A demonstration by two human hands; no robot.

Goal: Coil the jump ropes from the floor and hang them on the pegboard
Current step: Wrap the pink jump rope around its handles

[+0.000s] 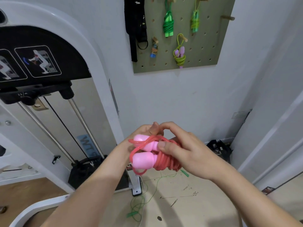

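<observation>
**Red rope nearly bundled, not yet hung**

Red rope (164, 159) was wound in tight turns round its two pink handles (141, 160). It was held up before the wall, well below the pegboard (205, 54). Left hand (145, 131) gripped the bundle from behind. Right hand (185, 149) pinched the top loop, thumb pressed on a handle. Both grips were closed on the rope.

Step, as judged: tying off the coil. Next move likely needs the loose loop tucked, a hanging loop left free, then a lift to the bare peg (227, 18) at upper right.

Several hung ropes (168, 23) were on the board. A green rope (139, 203) lay on the floor.
</observation>
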